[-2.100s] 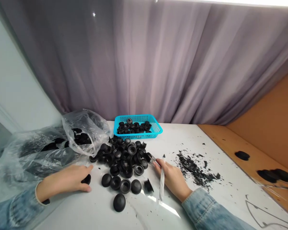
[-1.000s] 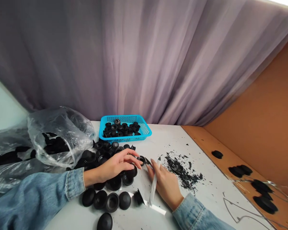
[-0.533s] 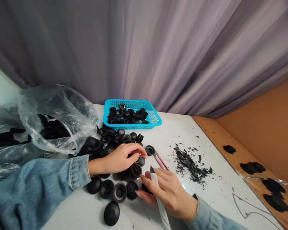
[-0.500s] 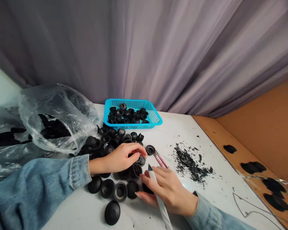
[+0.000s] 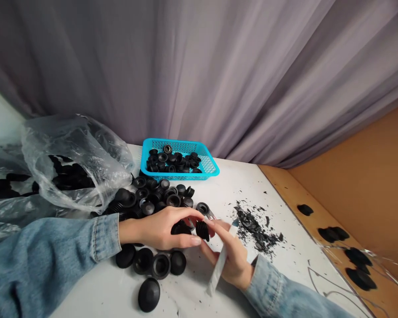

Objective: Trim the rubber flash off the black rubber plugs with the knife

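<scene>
A ribbed black rubber plug (image 5: 202, 230) is between the fingertips of both hands, above the near side of the pile. My left hand (image 5: 164, 227) reaches in from the left, with its index finger over the plug and its thumb at the lower side. My right hand (image 5: 230, 249) touches the plug with its fingertips from the right. It also holds a slim white craft knife (image 5: 218, 269), slanted with its dark tip pointing up and away. Many similar plugs (image 5: 173, 200) lie heaped around and beyond my left hand, and one domed plug (image 5: 149, 294) lies nearest me.
Behind the heap stands a blue plastic basket (image 5: 214, 168) holding plugs. A clear plastic bag (image 5: 76, 194) with black pieces lies left. Black shavings (image 5: 257, 227) are scattered on the white table at right. Black discs (image 5: 358, 256) and a thin cable (image 5: 338, 291) lie farther right.
My hands have come together around the ribbed plug. My right hand has turned, so the knife's tip has swung to the right. The view has shifted slightly.
</scene>
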Demonstrator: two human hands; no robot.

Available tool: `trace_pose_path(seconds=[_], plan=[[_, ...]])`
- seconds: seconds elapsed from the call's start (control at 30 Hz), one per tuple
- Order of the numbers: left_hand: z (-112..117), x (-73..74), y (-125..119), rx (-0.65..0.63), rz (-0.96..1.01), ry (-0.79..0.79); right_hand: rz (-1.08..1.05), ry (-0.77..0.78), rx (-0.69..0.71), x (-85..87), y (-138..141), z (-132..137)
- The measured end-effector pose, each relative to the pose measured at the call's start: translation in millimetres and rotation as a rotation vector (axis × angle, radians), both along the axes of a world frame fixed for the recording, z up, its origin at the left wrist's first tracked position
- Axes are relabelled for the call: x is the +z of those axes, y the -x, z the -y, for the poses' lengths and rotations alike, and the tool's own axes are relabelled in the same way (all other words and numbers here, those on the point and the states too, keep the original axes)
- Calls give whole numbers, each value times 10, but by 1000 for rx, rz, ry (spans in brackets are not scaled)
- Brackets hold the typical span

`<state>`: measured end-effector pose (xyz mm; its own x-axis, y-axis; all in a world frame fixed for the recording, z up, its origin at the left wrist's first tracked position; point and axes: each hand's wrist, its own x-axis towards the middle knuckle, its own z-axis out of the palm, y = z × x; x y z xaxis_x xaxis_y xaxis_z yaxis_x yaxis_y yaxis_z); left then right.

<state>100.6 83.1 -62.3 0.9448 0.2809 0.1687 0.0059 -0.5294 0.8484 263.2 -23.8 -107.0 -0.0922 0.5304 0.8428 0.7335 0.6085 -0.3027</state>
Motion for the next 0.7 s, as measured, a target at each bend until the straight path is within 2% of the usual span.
trace_pose_path(seconds=[0.23,0.37,0.53,0.7], plan=[[-22,-52,-16,111,-34,5,-113,55,88,-46,83,-186],[-31,-55,-39,78,-30,-38,-163,112,158,-81,68,-151],[-19,-98,-52,148,-65,-57,-236,132,103,-118,69,-114],[-32,-127,-57,150,-94,23,-381,239,94,-96,86,-105]])
